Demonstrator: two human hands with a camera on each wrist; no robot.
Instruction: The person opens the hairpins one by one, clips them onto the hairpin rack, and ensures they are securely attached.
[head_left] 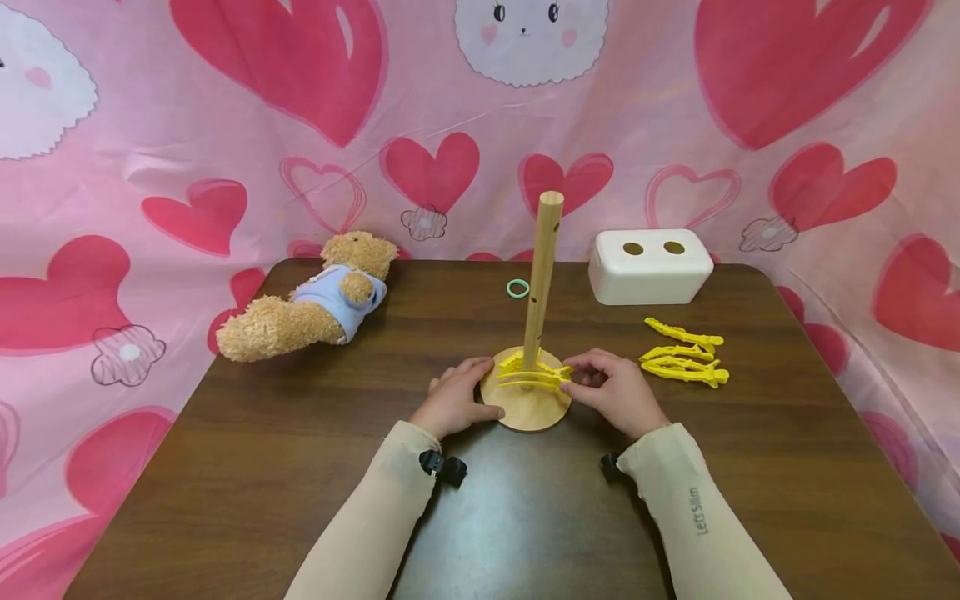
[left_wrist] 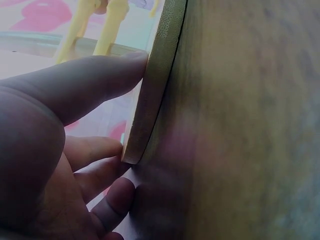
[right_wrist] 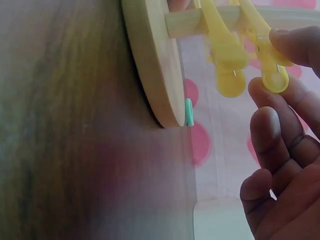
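Observation:
A wooden stand, with an upright post [head_left: 546, 258] on a round base [head_left: 531, 412], is on the table between my hands. Two yellow clips sit around the lower post; one clip [right_wrist: 230, 60] is closer to the base. At its end, my right hand [head_left: 618, 393] pinches the other clip [right_wrist: 274, 75] between thumb and fingers. My left hand [head_left: 453, 402] holds the left side of the base by its rim, thumb at the near edge and fingers farther round. Part of the clips is hidden behind the post.
Several more yellow clips [head_left: 684, 374] lie on the table to the right. Behind them is a white box [head_left: 649, 283] with two round holes. A mint-green ring [head_left: 517, 288] lies behind the post, and a teddy bear [head_left: 337, 296] at the back left.

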